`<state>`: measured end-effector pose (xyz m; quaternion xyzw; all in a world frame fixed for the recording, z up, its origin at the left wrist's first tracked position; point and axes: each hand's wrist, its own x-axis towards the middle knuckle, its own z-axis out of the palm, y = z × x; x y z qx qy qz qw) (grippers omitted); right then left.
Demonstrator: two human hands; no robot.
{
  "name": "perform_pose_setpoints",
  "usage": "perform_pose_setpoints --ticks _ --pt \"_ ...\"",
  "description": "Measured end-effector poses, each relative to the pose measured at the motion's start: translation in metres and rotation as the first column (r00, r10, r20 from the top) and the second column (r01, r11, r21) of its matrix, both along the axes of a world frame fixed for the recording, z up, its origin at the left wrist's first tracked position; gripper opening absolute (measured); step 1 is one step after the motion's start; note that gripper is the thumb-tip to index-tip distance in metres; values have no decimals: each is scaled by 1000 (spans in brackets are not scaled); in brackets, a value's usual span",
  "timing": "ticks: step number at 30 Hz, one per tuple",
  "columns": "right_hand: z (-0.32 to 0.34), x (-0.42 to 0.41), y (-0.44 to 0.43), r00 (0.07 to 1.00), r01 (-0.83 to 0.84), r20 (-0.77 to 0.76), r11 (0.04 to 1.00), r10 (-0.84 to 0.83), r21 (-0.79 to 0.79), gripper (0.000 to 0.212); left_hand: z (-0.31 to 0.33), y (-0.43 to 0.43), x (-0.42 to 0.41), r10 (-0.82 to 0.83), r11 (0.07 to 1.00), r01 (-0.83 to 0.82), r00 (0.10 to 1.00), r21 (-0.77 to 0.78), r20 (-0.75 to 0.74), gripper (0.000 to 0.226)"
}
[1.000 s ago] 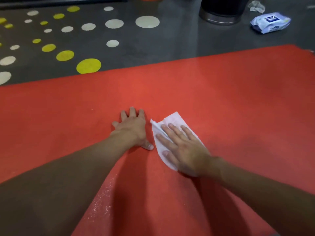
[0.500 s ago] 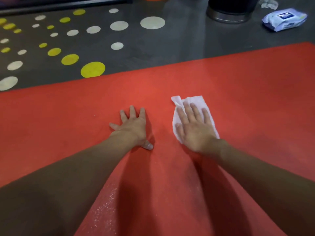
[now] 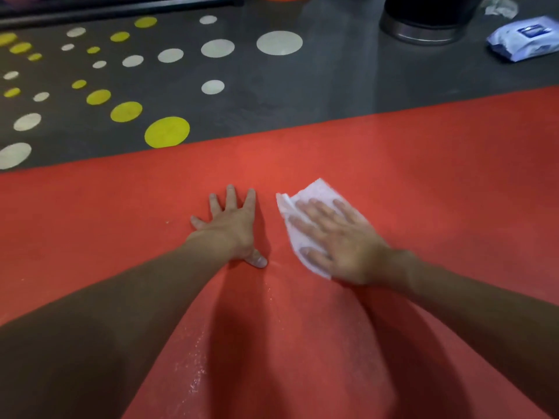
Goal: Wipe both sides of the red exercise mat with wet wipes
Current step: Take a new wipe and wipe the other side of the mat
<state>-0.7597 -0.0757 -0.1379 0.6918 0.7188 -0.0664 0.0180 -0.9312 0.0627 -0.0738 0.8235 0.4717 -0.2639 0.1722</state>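
The red exercise mat (image 3: pixel 423 176) lies flat on the floor and fills the lower part of the view. My left hand (image 3: pixel 231 226) rests flat on it near the middle, fingers spread, holding nothing. Just to its right, my right hand (image 3: pixel 335 240) presses a white wet wipe (image 3: pixel 311 192) flat against the mat, fingers pointing up and left. Part of the wipe is hidden under the palm. A wet sheen shows on the mat between my forearms.
Beyond the mat's far edge is dark grey floor (image 3: pixel 302 92) with white and yellow dots. A pack of wet wipes (image 3: pixel 523 40) lies at the top right, with a crumpled wipe (image 3: pixel 499 6) behind it. A black round bin with a metal base (image 3: pixel 423 28) stands next to them.
My right hand slid the wipe away and to the right, then swung back toward the left hand with fingers turned left. The left hand stayed planted.
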Motion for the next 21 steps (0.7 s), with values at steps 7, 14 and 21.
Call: perform_pose_setpoints --ticks 7,14,21 --pt "-2 -29 12 995 104 -1 994 -104 28 69 -2 3 5 -14 998 12 999 -63 -34 149" --pt "0 19 53 917 399 20 917 -399 12 78 -4 6 9 -23 995 17 997 -95 -67 151" --pt "-1 43 70 988 155 11 987 -155 41 72 -6 8 9 -36 995 29 997 -96 -75 153"
